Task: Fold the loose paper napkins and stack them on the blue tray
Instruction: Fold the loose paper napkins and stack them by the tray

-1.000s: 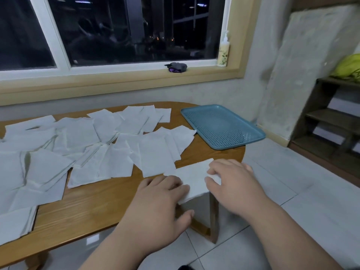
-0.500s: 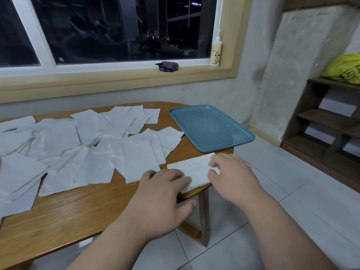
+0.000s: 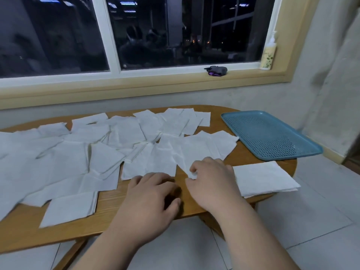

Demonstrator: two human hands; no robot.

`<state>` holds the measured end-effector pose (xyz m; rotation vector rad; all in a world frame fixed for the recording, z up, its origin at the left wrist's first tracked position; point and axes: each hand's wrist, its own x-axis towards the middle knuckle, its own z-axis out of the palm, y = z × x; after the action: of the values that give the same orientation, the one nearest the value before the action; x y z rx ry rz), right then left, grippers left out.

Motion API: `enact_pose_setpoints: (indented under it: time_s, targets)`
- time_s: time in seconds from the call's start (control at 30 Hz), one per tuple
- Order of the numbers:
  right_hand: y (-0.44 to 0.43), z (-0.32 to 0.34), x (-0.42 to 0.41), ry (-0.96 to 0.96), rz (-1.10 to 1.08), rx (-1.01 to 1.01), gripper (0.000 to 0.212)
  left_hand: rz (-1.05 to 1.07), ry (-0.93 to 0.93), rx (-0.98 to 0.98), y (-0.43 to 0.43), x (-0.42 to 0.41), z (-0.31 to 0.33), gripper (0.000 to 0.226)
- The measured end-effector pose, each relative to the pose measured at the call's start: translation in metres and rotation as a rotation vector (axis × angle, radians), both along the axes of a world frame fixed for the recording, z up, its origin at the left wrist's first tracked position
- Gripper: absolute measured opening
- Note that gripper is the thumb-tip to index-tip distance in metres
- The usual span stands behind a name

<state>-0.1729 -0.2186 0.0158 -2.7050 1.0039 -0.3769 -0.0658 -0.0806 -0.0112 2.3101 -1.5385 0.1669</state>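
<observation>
Near table (image 3: 109, 207) edge: right hand (image 3: 212, 182) pinches corner of diagonal napkin (image 3: 194, 152); left hand (image 3: 150, 197) relaxed, empty.

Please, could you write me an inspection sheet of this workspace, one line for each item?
Surface: wooden table, largely covered with paper.
Job's things: loose napkins spread overlapping; one folded napkin near the right edge; blue tray holds no napkins.
Clutter: nothing seen on the table.
Grippers: right hand pinches the corner of a loose napkin; left hand is over the table, holding nothing.
Cables: nothing seen.
Surroundings: pump bottle and small dark object on the windowsill; tiled floor.
</observation>
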Motion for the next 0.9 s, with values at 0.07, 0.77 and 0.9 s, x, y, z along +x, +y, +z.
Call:
enact_pose_setpoints:
  time_s: [0.07, 0.77, 0.9]
  targets:
    - [0.002, -0.004, 0.007, 0.0, -0.043, -0.021, 0.03, 0.011, 0.011, -0.016, 0.001, 0.005, -0.002, 0.048]
    - [0.034, -0.019, 0.001, -0.153, 0.499, 0.064, 0.018, 0.093, 0.148, -0.262, 0.051, 0.01, -0.008, 0.065]
    - [0.047, -0.024, 0.006, -0.135, 0.728, 0.027, 0.02, 0.073, 0.032, -0.156, 0.08, 0.018, -0.013, 0.061]
